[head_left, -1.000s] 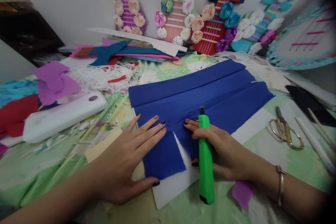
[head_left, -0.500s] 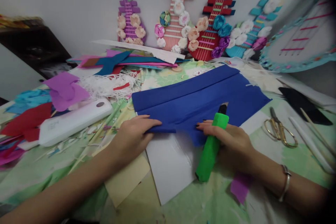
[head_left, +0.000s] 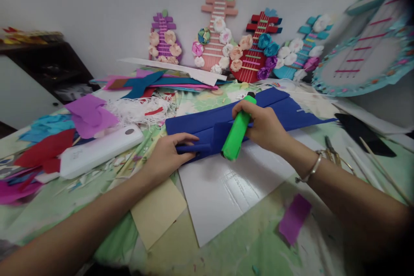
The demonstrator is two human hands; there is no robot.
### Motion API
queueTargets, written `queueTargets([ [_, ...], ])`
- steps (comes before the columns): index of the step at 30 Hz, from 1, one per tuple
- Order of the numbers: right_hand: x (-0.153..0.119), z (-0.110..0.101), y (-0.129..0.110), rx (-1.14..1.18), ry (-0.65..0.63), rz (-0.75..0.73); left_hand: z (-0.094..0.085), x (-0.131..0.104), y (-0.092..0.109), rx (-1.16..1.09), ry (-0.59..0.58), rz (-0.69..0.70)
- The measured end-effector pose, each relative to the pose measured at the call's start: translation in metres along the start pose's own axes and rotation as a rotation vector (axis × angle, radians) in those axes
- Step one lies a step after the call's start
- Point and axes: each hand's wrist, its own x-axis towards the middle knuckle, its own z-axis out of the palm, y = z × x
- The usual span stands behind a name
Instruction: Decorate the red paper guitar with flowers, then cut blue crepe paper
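Sheet (head_left: pixel 207 117) — deep blue, creased, partly folded

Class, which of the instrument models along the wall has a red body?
The third model from the left, between the salmon-pink model and the turquoise model; no other body is red.

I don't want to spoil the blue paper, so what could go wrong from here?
The green cutter in the right hand could nick the blue paper if its blade is out, which I can't tell. The left hand pinches that paper folded, so creases may set. The white sheet has a shiny patch; if that is wet, the paper might stick crookedly.
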Motion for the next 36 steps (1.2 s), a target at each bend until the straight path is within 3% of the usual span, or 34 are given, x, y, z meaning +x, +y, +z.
queueTargets([
  [8,0.017,0.02,0.035,0.123,-0.039,0.054,0.0,0.008,-0.003,-0.011,-0.011,-0.023],
  [16,0.015,0.018,0.042,0.086,-0.093,0.021,0.001,0.009,-0.009,-0.029,-0.004,-0.04],
  [19,0.014,0.01,0.035,0.082,-0.079,-0.01,0.002,0.008,-0.008,-0.041,-0.004,-0.049],
  [24,0.002,0.0,0.006,-0.009,0.161,-0.118,0.002,0.008,-0.007,-0.051,-0.007,-0.054],
  [30,-0.018,0.008,-0.017,-0.252,0.263,-0.34,0.003,0.008,-0.007,-0.076,-0.006,-0.056],
  [34,-0.022,0.01,-0.023,-0.162,0.397,-0.469,0.005,0.009,-0.01,-0.08,-0.002,-0.038],
  [36,-0.02,0.011,-0.026,-0.144,0.337,-0.573,0.005,0.01,-0.013,-0.08,0.004,-0.017],
])
